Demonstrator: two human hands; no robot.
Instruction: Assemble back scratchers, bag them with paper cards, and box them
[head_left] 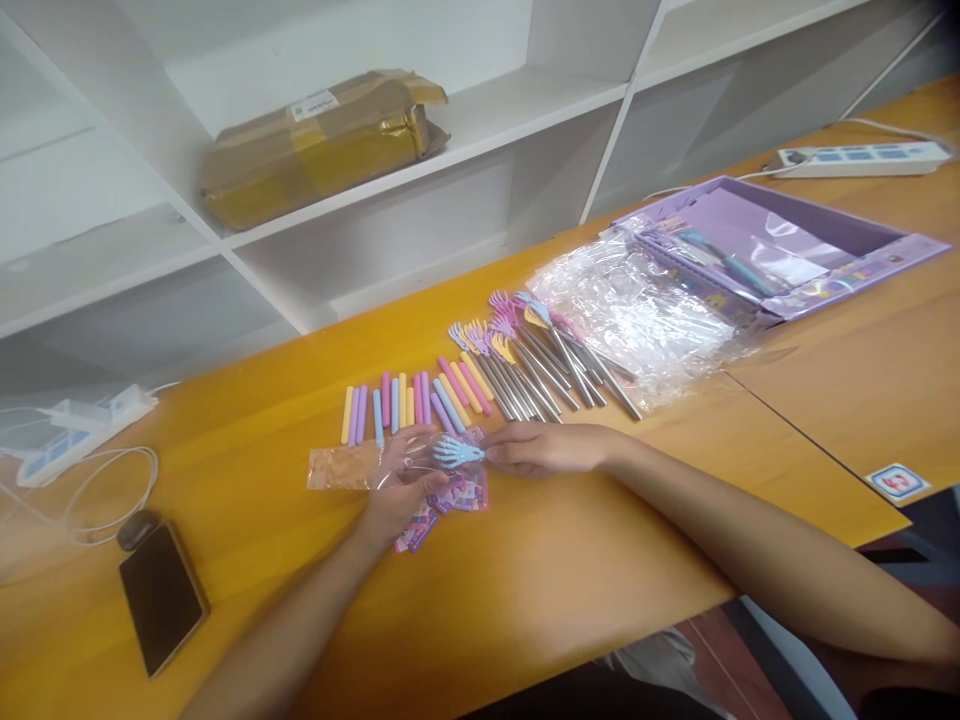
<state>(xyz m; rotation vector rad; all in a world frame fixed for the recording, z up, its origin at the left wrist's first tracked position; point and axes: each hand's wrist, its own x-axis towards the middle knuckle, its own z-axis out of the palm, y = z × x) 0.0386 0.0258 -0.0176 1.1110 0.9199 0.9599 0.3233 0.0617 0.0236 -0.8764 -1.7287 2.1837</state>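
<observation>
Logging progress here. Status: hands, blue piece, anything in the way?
Left hand holding clear sleeve. Right hand gripping base of blue piece. Piece overlaps sleeve, inside or atop unclear. Printed cards near left hand.

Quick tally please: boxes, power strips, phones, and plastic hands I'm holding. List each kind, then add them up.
Boxes: 2 (cardboard box, purple box)
Power strips: 2 (left strip, right strip)
Phones: 1 (dark phone)
Held plastic hands: 1 (blue plastic hand)
Total: 6
</observation>
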